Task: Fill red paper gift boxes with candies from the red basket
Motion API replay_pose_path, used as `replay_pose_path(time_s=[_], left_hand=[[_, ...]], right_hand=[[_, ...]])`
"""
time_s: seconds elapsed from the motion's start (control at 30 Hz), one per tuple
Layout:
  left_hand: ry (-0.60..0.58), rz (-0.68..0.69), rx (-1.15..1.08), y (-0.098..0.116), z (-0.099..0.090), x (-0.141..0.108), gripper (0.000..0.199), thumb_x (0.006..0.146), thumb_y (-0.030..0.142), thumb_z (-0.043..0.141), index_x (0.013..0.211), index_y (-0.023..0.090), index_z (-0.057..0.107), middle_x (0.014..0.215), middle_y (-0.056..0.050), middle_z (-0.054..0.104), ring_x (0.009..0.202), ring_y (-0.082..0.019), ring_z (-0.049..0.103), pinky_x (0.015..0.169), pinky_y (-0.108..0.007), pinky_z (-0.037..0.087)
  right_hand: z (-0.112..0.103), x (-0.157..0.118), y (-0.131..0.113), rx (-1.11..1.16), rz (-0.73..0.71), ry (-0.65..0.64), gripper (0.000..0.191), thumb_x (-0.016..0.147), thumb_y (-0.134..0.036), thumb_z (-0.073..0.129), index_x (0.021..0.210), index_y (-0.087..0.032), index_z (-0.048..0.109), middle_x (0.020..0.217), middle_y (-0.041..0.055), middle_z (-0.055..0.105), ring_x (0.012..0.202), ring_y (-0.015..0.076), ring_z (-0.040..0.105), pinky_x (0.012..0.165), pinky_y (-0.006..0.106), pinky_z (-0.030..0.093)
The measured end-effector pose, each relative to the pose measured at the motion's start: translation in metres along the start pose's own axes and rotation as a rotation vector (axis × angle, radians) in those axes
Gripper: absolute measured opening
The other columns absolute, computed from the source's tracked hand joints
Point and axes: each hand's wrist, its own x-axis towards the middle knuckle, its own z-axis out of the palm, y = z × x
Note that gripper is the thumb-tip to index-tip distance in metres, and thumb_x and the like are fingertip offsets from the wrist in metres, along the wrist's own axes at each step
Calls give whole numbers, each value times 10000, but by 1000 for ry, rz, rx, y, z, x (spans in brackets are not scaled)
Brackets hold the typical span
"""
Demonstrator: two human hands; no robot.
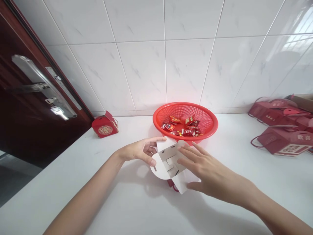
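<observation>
A small paper gift box [171,162] stands on the white table with its top flaps folded outward, so its white inside shows. A bit of red cord pokes out beneath its near flap. My left hand [144,150] grips the box's left side, thumb on the rounded flap and index finger along the far flap. My right hand [201,168] lies over the right side with fingers stretched out and apart, touching the flaps. Just behind the box is a red plastic basket [211,129] holding several wrapped candies [189,132].
A finished-looking red box [105,125] stands at the back left of the white table [132,202]. Several dark red boxes [285,140] with cord handles are grouped at the right. A tiled wall [141,71] borders the back; a brown door [22,107] with keys is at left.
</observation>
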Motion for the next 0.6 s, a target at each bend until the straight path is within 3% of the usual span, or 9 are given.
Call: replay_pose_path(time_s=[0.13,0.27,0.37,0.47,0.6], left_hand=[[35,51,31,6,2,-5,851,755,296,848,1504,227,449,953,-26,710,974,-207,670,887,-343,513],[81,49,139,12,1,-9,687,826,377,794,1449,251,531,952,-16,686,924,-181,648,866,-310,496],[105,31,256,21,-1,-12,625,854,442,753,1424,263,568,999,-25,693,968,-194,647,902,-313,491],[139,-35,352,35,-4,-15,601,870,482,711,1410,257,574,1020,-31,717,1008,-210,661,964,-341,488],[327,-12,439,57,-11,-9,580,838,514,688,1337,228,607,1150,-68,727,1023,-230,676,982,-378,502]], right_hand=[[-2,-1,-3,-4,-74,28,446,796,-199,838,1190,-255,637,1277,106,665,1341,328,562,1220,633,316],[-3,-1,-7,26,-144,56,293,864,-220,777,1130,-250,656,1153,82,698,1211,290,639,1250,617,268],[-9,-2,-11,70,-189,96,125,923,-256,717,1034,-229,666,1107,78,709,1141,256,660,1254,558,295],[-13,-1,-16,78,-224,156,134,979,-309,651,1037,-189,660,1182,110,700,1186,245,625,1234,517,330],[16,0,-32,135,-310,202,134,1024,-262,587,1079,-161,655,1175,107,703,1150,205,616,1155,423,414]])
